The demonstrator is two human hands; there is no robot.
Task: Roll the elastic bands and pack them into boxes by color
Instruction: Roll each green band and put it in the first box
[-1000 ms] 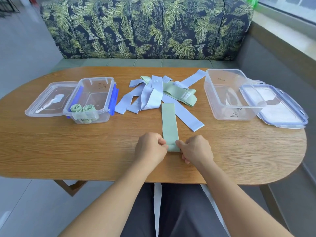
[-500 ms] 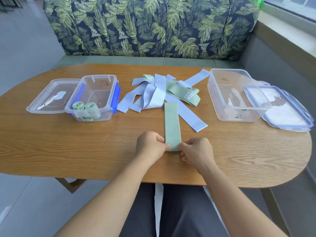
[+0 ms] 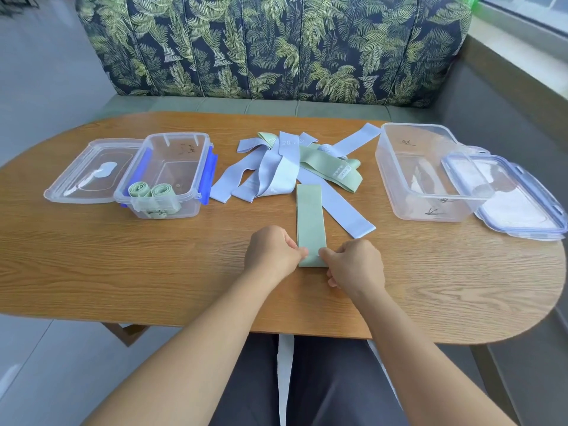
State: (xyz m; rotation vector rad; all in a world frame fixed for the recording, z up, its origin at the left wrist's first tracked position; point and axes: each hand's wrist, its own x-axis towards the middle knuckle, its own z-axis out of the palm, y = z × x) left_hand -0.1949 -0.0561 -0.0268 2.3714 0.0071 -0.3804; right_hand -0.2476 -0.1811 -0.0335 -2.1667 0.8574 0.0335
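Oval wooden table (image 3: pixel 123 272) carries all items. At its near edge the left hand (image 3: pixel 270 252) and right hand (image 3: pixel 353 265) sit close together, each pinching a near corner of the green band (image 3: pixel 310 216), which lies flat and unrolled, pointing away from the person. Judgement: rolling is just starting, and the next move calls for turning the near end over tightly and evenly. Beyond lies a loose pile of bands (image 3: pixel 276 170), blue and green. The left box (image 3: pixel 196 167) holds two green rolls (image 3: pixel 153 195), the likely destination. The right box (image 3: pixel 399 179) presumably awaits blue. A leaf-patterned sofa (image 3: pixel 276 41) stands behind.
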